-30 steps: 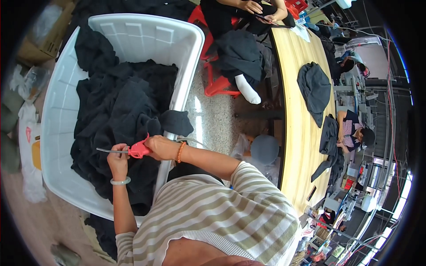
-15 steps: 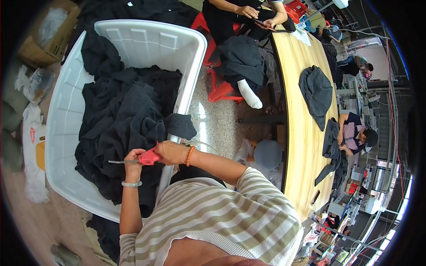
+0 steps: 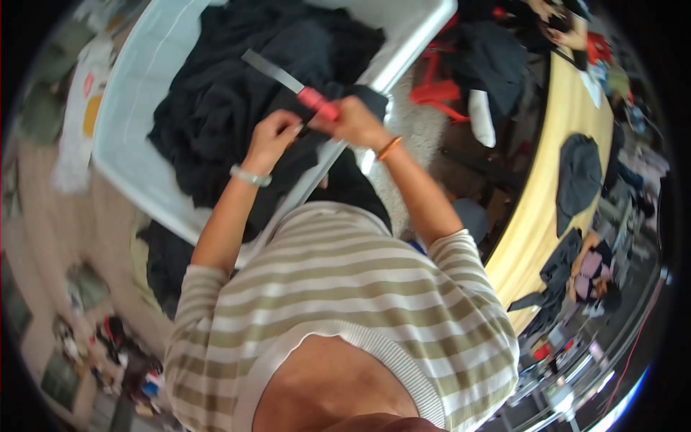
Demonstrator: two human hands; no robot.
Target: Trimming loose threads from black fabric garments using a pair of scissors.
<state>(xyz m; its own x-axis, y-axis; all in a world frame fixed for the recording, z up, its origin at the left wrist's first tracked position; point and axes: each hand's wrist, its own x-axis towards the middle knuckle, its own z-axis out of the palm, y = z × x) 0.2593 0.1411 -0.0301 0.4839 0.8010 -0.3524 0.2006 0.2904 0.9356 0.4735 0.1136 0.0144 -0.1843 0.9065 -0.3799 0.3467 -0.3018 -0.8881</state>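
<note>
Right grip (image 3: 354,124) clamped on red tool (image 3: 317,103); left grip (image 3: 271,139) blurred, cannot tell if pinching. Best angle tool away from left grip, clear of cloth (image 3: 288,34).

The left hand (image 3: 270,140) has come off the red-handled tool (image 3: 317,104), which is now only in the right hand (image 3: 354,124); its grey rod (image 3: 273,70), earlier pointing left, now slants forward-left.

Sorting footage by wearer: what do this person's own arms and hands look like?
The left hand is gloveless, with a pale bangle at the wrist; the right hand, also gloveless, has an orange bracelet. Striped khaki-and-white sleeves leave the forearms bare.
</note>
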